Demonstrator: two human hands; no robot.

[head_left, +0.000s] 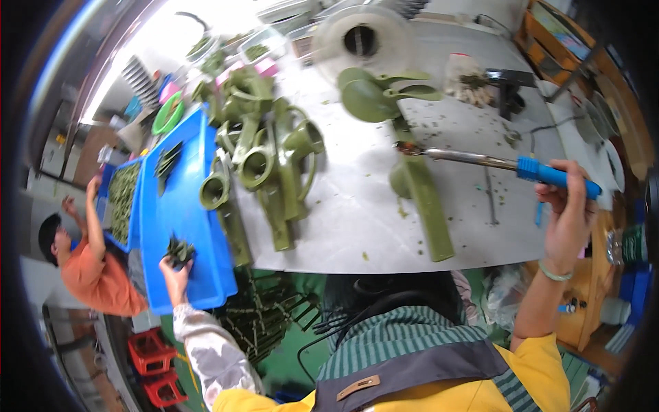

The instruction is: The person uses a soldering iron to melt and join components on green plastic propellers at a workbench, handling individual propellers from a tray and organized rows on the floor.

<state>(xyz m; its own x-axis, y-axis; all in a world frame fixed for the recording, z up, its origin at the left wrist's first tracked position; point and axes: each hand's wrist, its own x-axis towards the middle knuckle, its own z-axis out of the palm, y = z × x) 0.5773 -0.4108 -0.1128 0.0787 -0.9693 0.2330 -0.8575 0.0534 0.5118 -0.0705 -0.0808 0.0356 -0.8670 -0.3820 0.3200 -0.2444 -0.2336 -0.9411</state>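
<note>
My right hand (568, 199) is closed round the blue handle of a soldering iron (473, 158). The iron's long metal shaft points left, its tip touching or just above an olive-green plastic part (429, 213) on the table. Beyond the tip, the part has rounded, spoon-like green ends (371, 99). On the left, my left hand (176, 276) is closed on a small clump of dark green leaf-shaped pieces (180, 251) over a blue tray (199, 213). More such dark green pieces (167, 163) lie at the tray's far end.
Several olive-green plastic parts with rings (264, 158) are heaped beside the tray. A work glove (469, 79) and a black stand (508, 89) are at the back right; green scraps litter the grey table (329, 233). A person in orange (99, 275) works at far left.
</note>
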